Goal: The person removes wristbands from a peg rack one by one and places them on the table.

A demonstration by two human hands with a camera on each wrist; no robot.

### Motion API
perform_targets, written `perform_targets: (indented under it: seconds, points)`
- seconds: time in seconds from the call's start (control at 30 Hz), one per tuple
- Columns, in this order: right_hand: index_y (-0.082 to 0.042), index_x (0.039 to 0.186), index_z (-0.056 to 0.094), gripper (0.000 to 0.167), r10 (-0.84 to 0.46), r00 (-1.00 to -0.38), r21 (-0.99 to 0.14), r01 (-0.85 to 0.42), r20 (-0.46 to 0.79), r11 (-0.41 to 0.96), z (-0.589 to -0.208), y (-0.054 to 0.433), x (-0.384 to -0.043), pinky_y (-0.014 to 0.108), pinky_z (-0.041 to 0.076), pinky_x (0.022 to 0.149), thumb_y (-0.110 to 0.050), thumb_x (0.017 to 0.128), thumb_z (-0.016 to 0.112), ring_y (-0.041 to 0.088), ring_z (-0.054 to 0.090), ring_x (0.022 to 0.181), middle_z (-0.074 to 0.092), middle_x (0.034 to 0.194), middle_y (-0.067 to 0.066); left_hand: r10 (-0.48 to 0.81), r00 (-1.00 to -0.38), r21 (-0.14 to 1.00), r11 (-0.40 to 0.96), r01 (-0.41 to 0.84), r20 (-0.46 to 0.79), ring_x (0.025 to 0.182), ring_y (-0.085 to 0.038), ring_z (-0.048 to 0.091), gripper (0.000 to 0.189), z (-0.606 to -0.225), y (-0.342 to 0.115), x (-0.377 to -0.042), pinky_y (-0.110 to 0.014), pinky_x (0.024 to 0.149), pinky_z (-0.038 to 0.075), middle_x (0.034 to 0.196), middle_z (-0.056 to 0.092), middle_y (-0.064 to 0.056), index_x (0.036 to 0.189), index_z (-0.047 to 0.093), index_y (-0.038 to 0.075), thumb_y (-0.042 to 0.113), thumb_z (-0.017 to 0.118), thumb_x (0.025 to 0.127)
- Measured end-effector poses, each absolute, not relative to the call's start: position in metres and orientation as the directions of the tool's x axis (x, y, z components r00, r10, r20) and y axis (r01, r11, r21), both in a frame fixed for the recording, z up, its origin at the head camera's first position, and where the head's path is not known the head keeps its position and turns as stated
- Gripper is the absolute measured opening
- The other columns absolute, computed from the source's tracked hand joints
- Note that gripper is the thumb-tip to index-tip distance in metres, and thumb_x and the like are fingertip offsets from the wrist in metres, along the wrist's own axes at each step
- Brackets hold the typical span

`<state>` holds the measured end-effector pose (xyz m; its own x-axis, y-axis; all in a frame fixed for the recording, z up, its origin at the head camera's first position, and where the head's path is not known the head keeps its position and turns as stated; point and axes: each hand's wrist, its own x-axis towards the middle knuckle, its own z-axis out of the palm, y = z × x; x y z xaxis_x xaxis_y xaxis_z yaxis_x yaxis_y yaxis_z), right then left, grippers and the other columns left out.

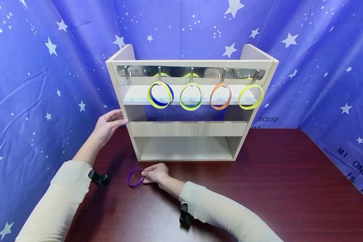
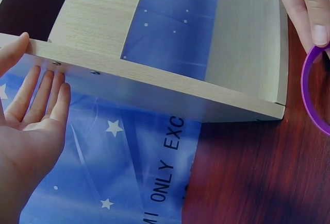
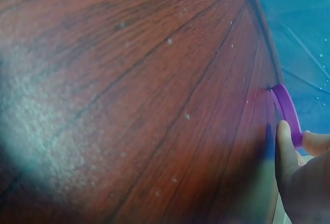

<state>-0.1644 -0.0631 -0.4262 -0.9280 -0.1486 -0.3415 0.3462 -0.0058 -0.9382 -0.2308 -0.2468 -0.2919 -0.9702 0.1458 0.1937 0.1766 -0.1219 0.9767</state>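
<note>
Between thumb and fingers, my right hand (image 1: 157,174) pinches a purple wristband (image 1: 129,178) just over the table, in front of the shelf's lower left corner. The right wrist view shows the same purple wristband (image 3: 290,113) edge-on at the fingertips. My left hand (image 1: 106,126) touches the left side of the wooden shelf (image 1: 187,129). In the left wrist view, the left hand (image 2: 38,131) has its thumb on the panel's front edge and its nearly straight fingers against the outer face.
A metal hook rail (image 1: 175,71) runs along the shelf's top. Its leftmost hook (image 1: 126,75) is bare. Yellow and blue bands (image 1: 149,95), yellow and green bands (image 1: 202,97), an orange band (image 1: 230,97) and a yellow band (image 1: 261,97) hang from the others. Starry curtain (image 1: 181,30) surrounds the table (image 1: 290,188).
</note>
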Motion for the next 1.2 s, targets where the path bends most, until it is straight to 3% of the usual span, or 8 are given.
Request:
perform_targets:
  seconds: [0.57,0.83,1.2]
  points:
    - [0.012,0.1,0.068,0.02,-0.161,-0.926,-0.939,0.329,-0.341,0.098,-0.422,-0.056,-0.161,0.029,0.06,0.07,0.006,0.081,0.069,0.034,0.073,0.082,0.072,0.092,0.026,0.147,-0.968,0.974,-0.123,0.188,0.206,0.091,-0.001,0.064,0.029,-0.292,-0.247,-0.23,-0.011,0.083,0.05,0.096,0.07,0.012,0.103,0.064,0.019,-0.005,0.061,0.088]
    - [0.01,0.096,0.07,0.017,-0.217,-0.924,-0.948,0.3,-0.316,0.104,-0.421,-0.048,-0.163,0.028,0.06,0.067,0.004,0.08,0.072,0.027,0.074,0.074,0.073,0.086,0.023,0.15,-0.968,0.976,-0.123,0.181,0.199,0.092,0.0,0.064,0.029,-0.291,-0.247,-0.23,-0.01,0.084,0.05,0.097,0.07,0.013,0.104,0.064,0.02,-0.004,0.061,0.088]
    - [0.015,0.109,0.063,0.025,-0.263,-0.903,-0.94,0.334,-0.341,0.07,-0.416,-0.044,-0.165,0.042,0.057,0.086,0.002,0.087,0.064,0.042,0.066,0.104,0.065,0.11,0.032,0.15,-0.968,0.974,-0.134,0.181,0.2,0.091,0.0,0.064,0.029,-0.292,-0.248,-0.23,-0.01,0.084,0.049,0.096,0.069,0.012,0.102,0.065,0.021,-0.004,0.061,0.088]
